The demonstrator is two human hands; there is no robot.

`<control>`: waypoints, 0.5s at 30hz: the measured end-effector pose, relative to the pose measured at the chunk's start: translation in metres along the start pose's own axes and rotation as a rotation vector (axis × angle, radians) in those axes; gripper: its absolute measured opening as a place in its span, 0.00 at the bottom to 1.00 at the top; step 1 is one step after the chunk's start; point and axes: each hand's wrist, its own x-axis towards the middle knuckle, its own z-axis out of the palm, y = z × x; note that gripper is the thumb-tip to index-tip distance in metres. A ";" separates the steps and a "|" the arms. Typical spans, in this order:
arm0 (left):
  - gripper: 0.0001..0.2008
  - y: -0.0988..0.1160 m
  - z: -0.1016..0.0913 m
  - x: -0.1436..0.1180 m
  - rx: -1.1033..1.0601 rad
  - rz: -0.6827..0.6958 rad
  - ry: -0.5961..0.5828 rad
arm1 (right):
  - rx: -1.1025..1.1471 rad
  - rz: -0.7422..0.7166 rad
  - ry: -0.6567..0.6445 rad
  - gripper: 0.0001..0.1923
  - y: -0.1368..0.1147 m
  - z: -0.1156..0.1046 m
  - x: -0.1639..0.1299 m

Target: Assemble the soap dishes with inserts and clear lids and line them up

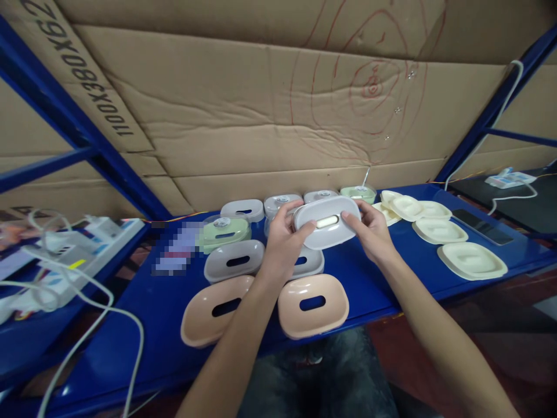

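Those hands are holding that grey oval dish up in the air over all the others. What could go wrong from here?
1. The grey oval dish is pinched only at its ends by the left hand and right hand; a slip could drop it onto the grey dish below.
2. The two pink dishes sit near the blue shelf's front edge; a forearm nudge might push them off.

Cream inserts [472, 259] lie right, power strip [82, 249] left, cardboard [261, 116] behind
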 end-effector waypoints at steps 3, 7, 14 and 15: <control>0.22 0.002 0.001 -0.001 -0.014 -0.087 -0.072 | -0.012 -0.013 0.025 0.28 0.001 -0.002 0.000; 0.17 0.005 0.001 -0.001 -0.017 -0.059 -0.112 | 0.013 -0.015 -0.001 0.28 0.002 -0.002 0.002; 0.23 0.013 -0.009 0.008 -0.215 0.169 0.225 | -0.119 -0.098 -0.138 0.28 0.011 -0.001 0.010; 0.23 0.014 -0.010 0.009 -0.234 0.186 0.248 | -0.240 -0.172 -0.171 0.28 0.012 0.001 0.013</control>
